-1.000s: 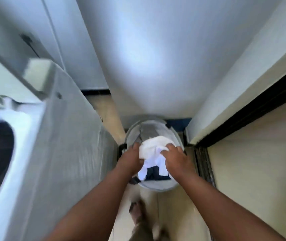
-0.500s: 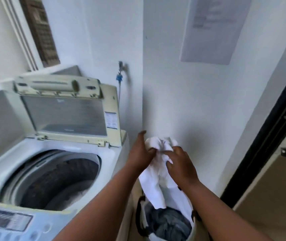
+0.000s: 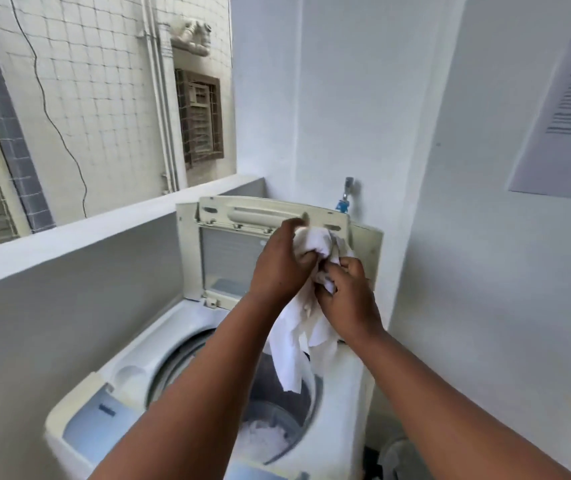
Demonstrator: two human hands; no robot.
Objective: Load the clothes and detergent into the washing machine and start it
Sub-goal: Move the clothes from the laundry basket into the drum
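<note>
Your left hand (image 3: 282, 261) and right hand (image 3: 346, 299) both have their fingers bunched around a white cloth (image 3: 298, 337), held above the open washing machine (image 3: 187, 341); it hangs long-axis vertical, its loose end pointing down into the drum (image 3: 277, 393). The raised lid (image 3: 228, 247) stands just behind your hands, with a tap (image 3: 346, 192) on the wall beyond and a posted paper sheet (image 3: 568, 116) at right.

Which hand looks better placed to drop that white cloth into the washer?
Probably the left hand. It grips the bunched top of the white cloth and sits more directly above the open drum. The right hand pinches lower, nearer the washer's right edge.
</note>
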